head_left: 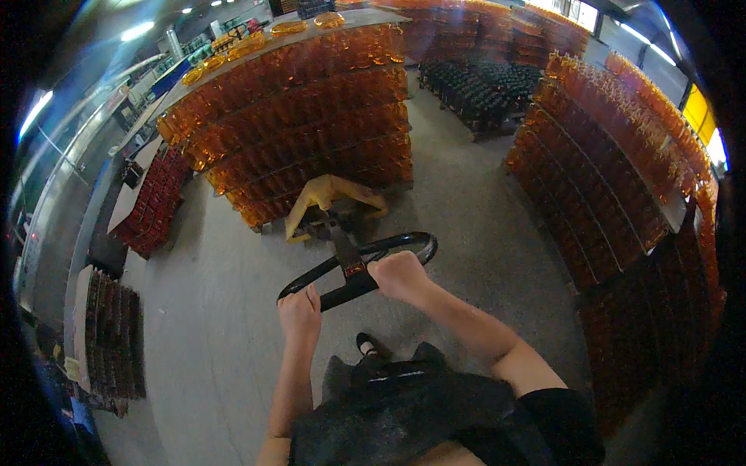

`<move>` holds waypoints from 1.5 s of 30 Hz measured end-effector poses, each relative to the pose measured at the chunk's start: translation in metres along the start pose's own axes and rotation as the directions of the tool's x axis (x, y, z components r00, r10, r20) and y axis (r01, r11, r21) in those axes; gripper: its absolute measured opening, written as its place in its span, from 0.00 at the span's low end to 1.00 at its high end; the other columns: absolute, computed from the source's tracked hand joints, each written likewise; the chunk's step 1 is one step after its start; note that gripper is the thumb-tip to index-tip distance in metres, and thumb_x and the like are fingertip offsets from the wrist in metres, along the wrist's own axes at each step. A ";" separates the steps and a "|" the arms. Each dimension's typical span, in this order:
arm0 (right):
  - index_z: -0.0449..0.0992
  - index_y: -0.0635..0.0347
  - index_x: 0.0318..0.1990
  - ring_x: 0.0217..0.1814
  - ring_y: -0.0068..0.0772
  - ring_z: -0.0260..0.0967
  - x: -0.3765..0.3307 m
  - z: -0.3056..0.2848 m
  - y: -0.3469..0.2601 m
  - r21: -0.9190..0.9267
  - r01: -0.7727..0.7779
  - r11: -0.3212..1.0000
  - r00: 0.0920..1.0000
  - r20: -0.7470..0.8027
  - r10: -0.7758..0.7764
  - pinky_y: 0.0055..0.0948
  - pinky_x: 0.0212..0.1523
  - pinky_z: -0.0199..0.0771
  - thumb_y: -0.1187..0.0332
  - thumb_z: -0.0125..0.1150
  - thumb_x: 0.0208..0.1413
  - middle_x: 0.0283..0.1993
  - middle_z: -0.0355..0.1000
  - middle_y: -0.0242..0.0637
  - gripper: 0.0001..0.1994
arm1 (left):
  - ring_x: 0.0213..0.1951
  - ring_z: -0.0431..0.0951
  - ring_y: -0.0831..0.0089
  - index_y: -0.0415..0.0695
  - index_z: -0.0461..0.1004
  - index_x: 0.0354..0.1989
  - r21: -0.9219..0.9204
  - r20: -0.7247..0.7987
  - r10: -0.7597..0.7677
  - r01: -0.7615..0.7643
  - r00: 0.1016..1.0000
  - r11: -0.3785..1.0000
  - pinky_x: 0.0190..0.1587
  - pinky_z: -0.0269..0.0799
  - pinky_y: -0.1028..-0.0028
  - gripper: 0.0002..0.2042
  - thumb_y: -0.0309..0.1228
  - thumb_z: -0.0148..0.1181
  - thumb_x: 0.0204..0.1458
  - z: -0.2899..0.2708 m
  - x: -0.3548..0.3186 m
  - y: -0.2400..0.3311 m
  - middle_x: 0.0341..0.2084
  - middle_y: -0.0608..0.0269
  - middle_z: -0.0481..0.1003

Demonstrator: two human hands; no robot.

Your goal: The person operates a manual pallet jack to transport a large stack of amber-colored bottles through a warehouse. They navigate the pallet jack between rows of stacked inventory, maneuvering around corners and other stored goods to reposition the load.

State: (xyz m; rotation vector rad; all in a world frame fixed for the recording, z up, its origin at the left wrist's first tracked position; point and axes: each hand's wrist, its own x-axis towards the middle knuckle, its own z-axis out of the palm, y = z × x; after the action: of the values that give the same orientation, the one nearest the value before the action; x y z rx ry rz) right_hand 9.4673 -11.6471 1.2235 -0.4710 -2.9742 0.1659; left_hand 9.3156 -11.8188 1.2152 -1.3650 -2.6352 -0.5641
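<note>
Both my hands grip the black loop handle [353,288] of a pallet jack. My left hand [300,309] is closed round the left end of its near bar. Farther right on the same bar, beside the central shaft, my right hand [399,276] is wrapped. From the handle the shaft runs away from me to the jack's yellow body [330,192]. That body stands right against a tall layered stack of amber glass pieces [311,116]; the forks are hidden beneath the stack. Several loose amber pieces lie on the stack's top sheet.
Amber glass stacks [606,171] line the right side. Dark bottles [478,89] stand in rows at the back, with more amber stacks behind. At left are a red stack [159,198] and a pile of brown layers [113,334]. Grey concrete floor [202,326] lies between them.
</note>
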 end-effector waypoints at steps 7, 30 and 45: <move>0.72 0.57 0.23 0.25 0.40 0.74 -0.003 -0.006 -0.006 0.042 -0.005 0.999 1.000 -0.027 0.006 0.37 0.24 0.71 0.70 0.59 0.39 0.22 0.74 0.40 0.04 | 0.24 0.70 0.53 0.38 0.70 0.16 -0.018 -0.034 0.070 -0.070 0.997 0.997 0.34 0.63 0.59 0.18 0.33 0.46 0.57 -0.013 -0.003 0.004 0.15 0.50 0.70; 0.78 0.54 0.23 0.32 0.36 0.74 0.023 0.021 -0.037 -0.137 -0.163 0.977 0.982 -0.118 0.148 0.34 0.30 0.71 0.60 0.66 0.34 0.27 0.76 0.32 0.10 | 0.33 0.72 0.54 0.37 0.68 0.39 -0.052 0.196 0.385 -0.382 0.902 0.923 0.33 0.65 0.58 0.15 0.37 0.41 0.59 0.016 0.026 -0.107 0.29 0.47 0.68; 0.80 0.53 0.27 0.35 0.34 0.74 0.014 -0.022 -0.097 -0.091 -0.232 0.968 0.971 0.040 0.237 0.34 0.33 0.70 0.58 0.68 0.37 0.31 0.77 0.31 0.11 | 0.52 0.69 0.57 0.44 0.56 0.62 0.824 0.293 0.795 -0.562 0.531 0.072 0.52 0.65 0.57 0.25 0.45 0.42 0.60 0.042 0.033 -0.231 0.55 0.52 0.64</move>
State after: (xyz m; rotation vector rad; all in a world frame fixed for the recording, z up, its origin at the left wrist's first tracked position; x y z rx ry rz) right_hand 9.4281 -11.7330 1.2592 -0.8425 -2.9756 0.0733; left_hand 9.1128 -11.8987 1.1231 -1.6836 -1.2376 0.6658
